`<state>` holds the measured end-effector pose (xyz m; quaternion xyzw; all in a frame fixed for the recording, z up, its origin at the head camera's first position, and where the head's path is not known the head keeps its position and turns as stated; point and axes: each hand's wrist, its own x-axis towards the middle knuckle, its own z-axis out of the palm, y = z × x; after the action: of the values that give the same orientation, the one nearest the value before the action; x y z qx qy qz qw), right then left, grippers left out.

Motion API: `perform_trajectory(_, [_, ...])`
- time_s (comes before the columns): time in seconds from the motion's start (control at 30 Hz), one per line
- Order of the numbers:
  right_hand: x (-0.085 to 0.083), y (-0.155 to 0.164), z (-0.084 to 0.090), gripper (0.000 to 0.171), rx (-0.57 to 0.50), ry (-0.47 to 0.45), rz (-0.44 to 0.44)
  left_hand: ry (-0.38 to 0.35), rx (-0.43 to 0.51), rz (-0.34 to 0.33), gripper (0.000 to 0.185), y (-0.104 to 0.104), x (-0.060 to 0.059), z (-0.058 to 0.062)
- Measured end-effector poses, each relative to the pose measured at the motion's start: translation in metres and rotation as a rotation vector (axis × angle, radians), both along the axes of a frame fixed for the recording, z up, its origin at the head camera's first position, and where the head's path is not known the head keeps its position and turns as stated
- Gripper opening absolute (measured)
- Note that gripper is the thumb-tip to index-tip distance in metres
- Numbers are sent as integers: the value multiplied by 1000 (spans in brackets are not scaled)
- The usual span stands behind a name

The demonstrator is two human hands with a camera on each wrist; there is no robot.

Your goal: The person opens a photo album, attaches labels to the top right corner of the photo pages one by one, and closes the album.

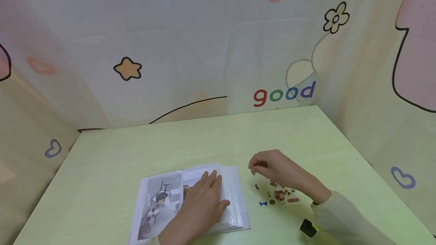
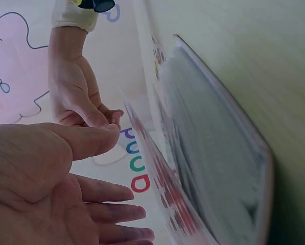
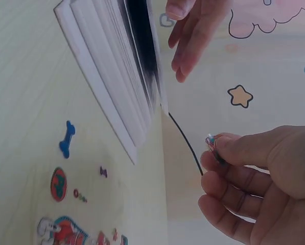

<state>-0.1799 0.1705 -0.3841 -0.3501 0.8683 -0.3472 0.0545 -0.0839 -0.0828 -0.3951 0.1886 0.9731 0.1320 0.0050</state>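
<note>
A photo album (image 1: 238, 199) lies open on the table, with a picture of a cat-like animal on its left page. Over its right page is my left hand (image 1: 204, 203), fingers straight; the right wrist view shows a gap between this hand (image 3: 195, 38) and the album. One page (image 2: 167, 189) stands partly raised in the left wrist view. To the right of the album, my right hand (image 1: 272, 167) pinches a small colourful sticker (image 3: 210, 144) between thumb and forefinger, above the table. Most of that sticker is hidden by the fingertips.
Below the right hand lies a clear sticker sheet (image 1: 281, 196) with red and white figures. A blue bone sticker (image 3: 67, 139) and other small ones sit nearby. A patterned curtain (image 1: 204, 48) stands behind the table (image 1: 112, 154) and along its sides.
</note>
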Motion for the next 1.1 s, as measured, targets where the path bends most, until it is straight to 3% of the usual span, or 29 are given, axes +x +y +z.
perform_trajectory(0.43, [-5,-25,0,6,-6,-28,27,-65,120,121,65,-39,12,-8])
perform_trajectory(0.6, [-8,-39,-1,7,4,-24,53,-66,113,177,66,-49,15,-12])
perform_trajectory(0.83, [-15,-65,0,7,13,-1,118,-143,82,297,77,-60,18,-18])
perform_trajectory(1.1, [-25,-104,2,5,41,2,186,-123,67,329,89,-69,24,-23])
